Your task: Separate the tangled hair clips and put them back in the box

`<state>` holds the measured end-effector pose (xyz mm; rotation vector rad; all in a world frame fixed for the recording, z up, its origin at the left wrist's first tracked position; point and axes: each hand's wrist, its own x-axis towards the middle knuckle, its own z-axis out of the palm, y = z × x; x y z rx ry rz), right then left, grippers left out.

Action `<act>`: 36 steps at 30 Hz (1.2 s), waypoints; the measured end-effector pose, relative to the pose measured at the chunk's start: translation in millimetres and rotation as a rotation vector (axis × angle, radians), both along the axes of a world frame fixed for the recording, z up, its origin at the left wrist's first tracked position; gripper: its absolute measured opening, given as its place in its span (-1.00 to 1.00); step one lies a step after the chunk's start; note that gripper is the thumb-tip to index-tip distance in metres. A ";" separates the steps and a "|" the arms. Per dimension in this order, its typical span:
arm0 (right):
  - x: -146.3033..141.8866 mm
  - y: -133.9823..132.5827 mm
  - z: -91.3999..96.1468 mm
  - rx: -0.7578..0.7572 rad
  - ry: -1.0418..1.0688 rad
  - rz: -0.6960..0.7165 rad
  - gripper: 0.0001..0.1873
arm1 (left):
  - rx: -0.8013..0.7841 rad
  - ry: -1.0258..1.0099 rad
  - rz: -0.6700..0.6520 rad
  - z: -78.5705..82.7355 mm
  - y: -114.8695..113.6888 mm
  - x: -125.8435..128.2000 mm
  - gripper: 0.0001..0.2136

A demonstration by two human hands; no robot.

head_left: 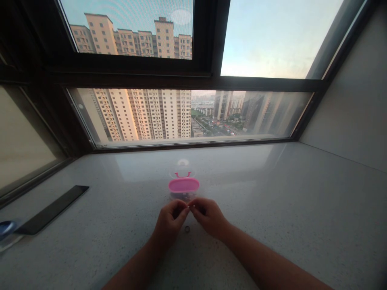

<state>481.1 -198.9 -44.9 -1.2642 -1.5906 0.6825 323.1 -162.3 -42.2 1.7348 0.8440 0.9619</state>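
Observation:
My left hand [171,216] and my right hand [209,215] meet fingertip to fingertip over the counter, both closed in a pinch. Between the fingertips shows a tiny pale spot, too small to name. Just beyond my fingers stands a clear plastic box with a pink oval lid or rim [184,185]. Small dark and light bits show through its lower part, partly hidden by my hands. A pink handle [183,175] lies behind the oval. On the counter below my hands rests a small ring [187,229], touched by neither hand.
The pale speckled counter [272,209] runs up to a dark-framed window [193,83]. At the left lies a long dark flat strip [54,211], with a blue and clear object [7,228] at its near end. A white wall [350,100] bounds the right side.

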 end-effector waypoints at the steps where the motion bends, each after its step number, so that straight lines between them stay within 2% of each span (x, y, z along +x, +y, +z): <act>1: -0.2 -0.1 0.8 -0.001 -0.001 0.000 -0.84 | 0.001 0.000 0.002 -0.5 -0.1 -0.4 -0.82; 16: -3.1 -3.0 6.6 -0.009 -0.038 -0.010 -0.91 | -0.027 -0.060 -0.040 2.8 -3.2 0.8 -0.87; 29: -3.2 -2.1 3.2 0.080 -0.098 -0.004 -0.90 | -0.078 -0.090 -0.084 9.7 -7.6 3.1 -0.82; 36: -3.5 -4.0 5.8 0.092 -0.136 -0.031 -0.89 | -0.115 -0.084 -0.107 7.2 -8.5 4.0 -0.79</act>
